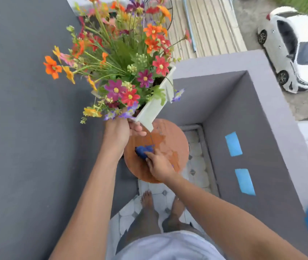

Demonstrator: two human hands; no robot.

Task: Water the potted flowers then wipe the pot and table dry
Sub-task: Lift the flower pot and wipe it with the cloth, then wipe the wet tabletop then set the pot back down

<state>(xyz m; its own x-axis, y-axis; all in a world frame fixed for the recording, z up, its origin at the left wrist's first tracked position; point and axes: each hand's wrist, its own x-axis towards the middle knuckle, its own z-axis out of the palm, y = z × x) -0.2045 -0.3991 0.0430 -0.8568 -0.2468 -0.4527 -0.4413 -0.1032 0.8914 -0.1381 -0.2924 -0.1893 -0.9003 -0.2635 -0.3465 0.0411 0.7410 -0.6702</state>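
Note:
A white square pot full of orange, red, pink and purple flowers is lifted clear of the round brown table and tilted. My left hand grips the pot at its near lower corner. A thin stream of water drips from the pot's corner onto the tabletop, which shows darker wet patches. My right hand presses a blue cloth onto the table's near left part, just below the raised pot.
A dark grey wall fills the left side. A grey balcony parapet with two blue tape strips runs along the right. My bare feet stand on the patterned tile floor. A white car is parked far below.

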